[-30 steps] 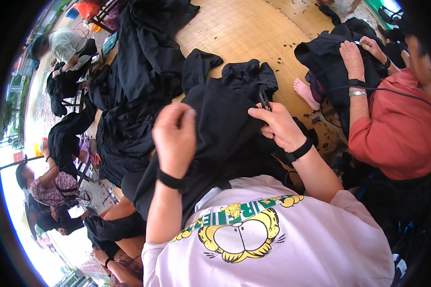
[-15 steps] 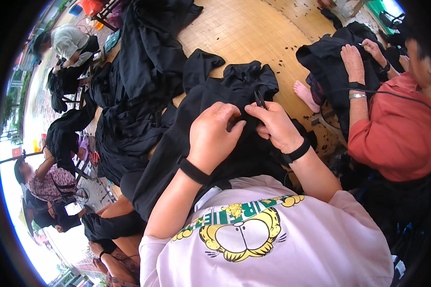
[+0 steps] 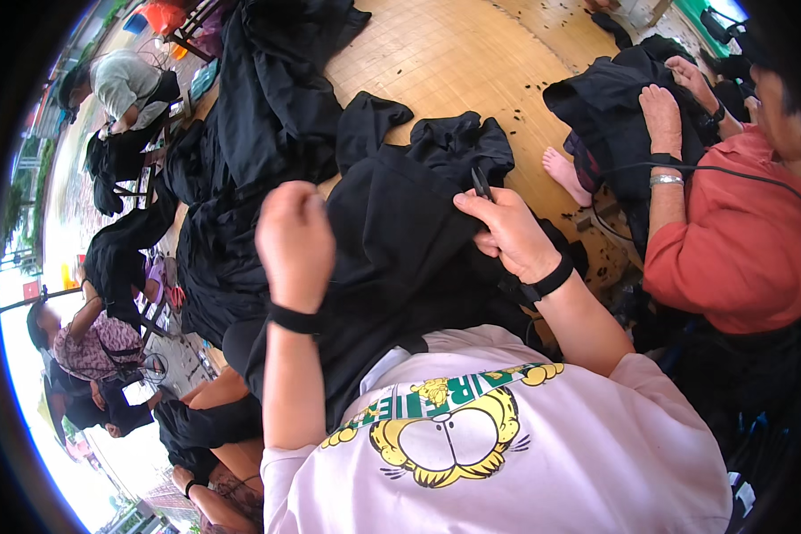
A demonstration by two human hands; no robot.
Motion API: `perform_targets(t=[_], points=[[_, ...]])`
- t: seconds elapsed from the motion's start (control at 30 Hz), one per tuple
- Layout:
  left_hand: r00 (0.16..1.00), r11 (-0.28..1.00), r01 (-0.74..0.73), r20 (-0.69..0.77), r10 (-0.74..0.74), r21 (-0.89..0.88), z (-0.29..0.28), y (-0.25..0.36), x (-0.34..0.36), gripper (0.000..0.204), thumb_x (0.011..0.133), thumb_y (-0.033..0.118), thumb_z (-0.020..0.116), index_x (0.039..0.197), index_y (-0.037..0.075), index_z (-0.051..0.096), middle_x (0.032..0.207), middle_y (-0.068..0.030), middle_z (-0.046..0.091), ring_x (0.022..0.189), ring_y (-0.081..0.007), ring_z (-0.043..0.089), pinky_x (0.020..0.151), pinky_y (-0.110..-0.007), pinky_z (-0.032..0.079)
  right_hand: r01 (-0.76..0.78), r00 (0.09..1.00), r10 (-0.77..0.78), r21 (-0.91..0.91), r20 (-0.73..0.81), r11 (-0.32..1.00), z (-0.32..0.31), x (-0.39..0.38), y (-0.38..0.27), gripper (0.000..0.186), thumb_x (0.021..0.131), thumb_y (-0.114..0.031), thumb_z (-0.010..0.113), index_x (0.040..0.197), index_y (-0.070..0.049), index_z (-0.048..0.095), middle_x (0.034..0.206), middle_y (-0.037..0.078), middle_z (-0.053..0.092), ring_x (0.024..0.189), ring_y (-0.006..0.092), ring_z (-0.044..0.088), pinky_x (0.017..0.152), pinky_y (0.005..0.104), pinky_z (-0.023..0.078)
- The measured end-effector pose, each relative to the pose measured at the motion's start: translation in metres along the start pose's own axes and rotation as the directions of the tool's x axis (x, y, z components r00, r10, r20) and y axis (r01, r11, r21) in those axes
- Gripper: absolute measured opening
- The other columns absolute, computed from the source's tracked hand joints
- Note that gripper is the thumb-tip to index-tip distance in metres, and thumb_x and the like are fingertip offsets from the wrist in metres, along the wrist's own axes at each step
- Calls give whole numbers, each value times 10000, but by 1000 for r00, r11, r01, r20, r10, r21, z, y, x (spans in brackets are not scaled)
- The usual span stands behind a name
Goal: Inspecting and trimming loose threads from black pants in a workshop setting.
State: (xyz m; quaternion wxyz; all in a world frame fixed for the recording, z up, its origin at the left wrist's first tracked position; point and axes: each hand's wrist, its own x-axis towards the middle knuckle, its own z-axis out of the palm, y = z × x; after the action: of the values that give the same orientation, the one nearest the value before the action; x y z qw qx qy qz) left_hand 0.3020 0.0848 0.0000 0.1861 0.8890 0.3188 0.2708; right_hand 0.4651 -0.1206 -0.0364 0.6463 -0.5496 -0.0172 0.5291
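Black fabric, a garment or cloth piece, lies spread across my lap and reaches forward. My right hand is closed around small dark thread snips, whose blades point up and away from me above the thumb. Its fingers rest by the right part of the fabric. Over the left part of the same fabric is my left hand, raised and blurred by motion. The fingers there look curled, but I cannot make out whether anything is between them. Both wrists wear black bands.
A pile of black garments lies ahead to the left on a tan mat strewn with dark scraps. Close on the right, a person in a red top handles black cloth. Several other people sit along the left.
My left hand has moved left, away from the right hand and the snips. The right hand has stayed nearly in place with the snips. The neighbour's far hand has shifted slightly.
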Motion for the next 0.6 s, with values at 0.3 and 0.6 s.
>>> perform_targets(t=[0.3,0.6], points=[[983,992,52,182,-31,-115,-21,-13,-16,91,925,77,609,915,-10,632,751,-42,573,685,-105,561,646,-260,456,-3,1000,3,3,-15,1000,1,-2,0,164,943,-220,687,860,-127,581,645,-88,410,427,29,316,411,211,254],[838,769,373,544,-40,-518,20,54,-35,94,900,37,658,972,-24,666,840,-32,651,800,-88,618,753,-234,495,74,997,-76,-176,-1,982,18,-13,-7,189,950,-240,684,862,-96,600,622,-88,404,427,15,335,397,206,254]])
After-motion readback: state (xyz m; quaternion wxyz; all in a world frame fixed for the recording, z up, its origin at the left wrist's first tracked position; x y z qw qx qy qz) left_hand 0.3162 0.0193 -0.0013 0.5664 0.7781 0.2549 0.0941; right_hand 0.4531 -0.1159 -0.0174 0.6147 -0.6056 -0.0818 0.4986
